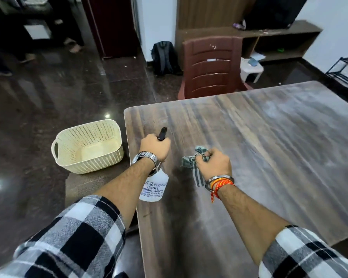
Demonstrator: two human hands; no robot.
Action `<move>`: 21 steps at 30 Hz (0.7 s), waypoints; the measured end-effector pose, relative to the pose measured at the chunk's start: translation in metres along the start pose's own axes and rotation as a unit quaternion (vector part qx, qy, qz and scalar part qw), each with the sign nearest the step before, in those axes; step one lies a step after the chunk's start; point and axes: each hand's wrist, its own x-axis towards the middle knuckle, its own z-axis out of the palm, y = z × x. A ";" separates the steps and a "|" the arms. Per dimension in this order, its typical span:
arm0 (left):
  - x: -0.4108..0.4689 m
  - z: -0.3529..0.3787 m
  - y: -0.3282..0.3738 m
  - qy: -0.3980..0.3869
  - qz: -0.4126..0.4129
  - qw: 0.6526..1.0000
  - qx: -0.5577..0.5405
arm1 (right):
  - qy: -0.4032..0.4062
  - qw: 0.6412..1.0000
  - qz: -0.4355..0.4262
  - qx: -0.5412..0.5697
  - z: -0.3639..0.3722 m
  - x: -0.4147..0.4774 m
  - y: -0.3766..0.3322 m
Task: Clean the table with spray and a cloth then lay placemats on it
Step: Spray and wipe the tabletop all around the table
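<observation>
A white spray bottle [154, 187] is gripped at its black trigger head by the left hand [154, 147], whose fingers are closed around the neck; the nozzle is pointed away from the person, over the near-left part of the desk [269, 147]. The bottle is held tilted, its printed base hanging below the wrist near the desk's left edge, and whether it touches the surface cannot be told. A metal watch [147, 158] is worn on that wrist.

A green-and-white checked cloth [191, 163] is bunched in the right hand [214, 163], which is clenched tightly on it — loose ends stick out above the knuckles and trail down beside the wrist. A steel bangle and orange thread [219, 182] are seen on the right wrist. The two hands are held near each other above the desk, not touching.

The wood-grain desk top is marked with pale, streaky patches, most of all toward its far right side. No placemats can be made out on it.

Just left of the desk, a cream perforated basket [87, 146] is set on a low brown surface. A brown plastic chair [212, 67] is placed at the far edge of the desk, and a dark backpack [164, 57] is leaned against the wall behind it.
</observation>
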 end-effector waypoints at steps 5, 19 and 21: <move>-0.001 0.032 0.023 0.047 -0.022 0.998 -0.035 | -0.025 0.999 -0.038 -0.007 -0.026 0.041 0.016; -0.007 0.070 0.028 0.122 -0.078 0.985 -0.098 | -0.051 0.997 -0.056 0.011 -0.034 0.072 0.049; -0.006 0.073 0.024 0.116 -0.073 0.987 -0.085 | -0.057 0.997 -0.058 0.015 -0.034 0.072 0.049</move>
